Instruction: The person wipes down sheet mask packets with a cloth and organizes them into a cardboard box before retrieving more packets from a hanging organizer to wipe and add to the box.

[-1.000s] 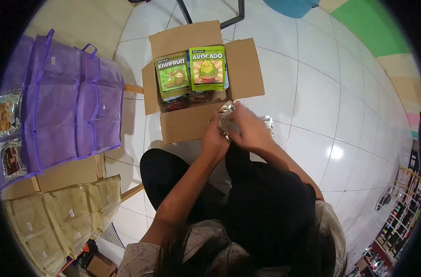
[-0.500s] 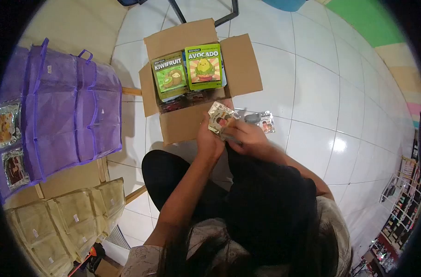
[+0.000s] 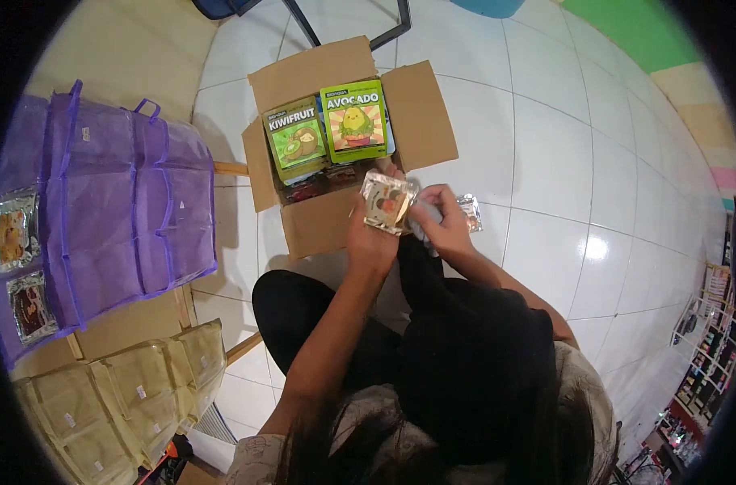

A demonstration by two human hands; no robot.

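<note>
Left hand (image 3: 374, 236) grips the foil packet (image 3: 386, 200) from below. Right hand (image 3: 442, 222) pinches its right edge, fingers curled.

Versus half a second ago: the packet sits higher and now overlaps the near flap of the cardboard box (image 3: 319, 222). The right hand has shifted from the packet's lower edge to its side.

Second packet (image 3: 470, 212) lies just right of the right hand; contact unclear. Box flap is directly ahead of the hands. Purple organiser (image 3: 101, 210) is well left. Tile floor (image 3: 562, 162) lies open right of the hands.
</note>
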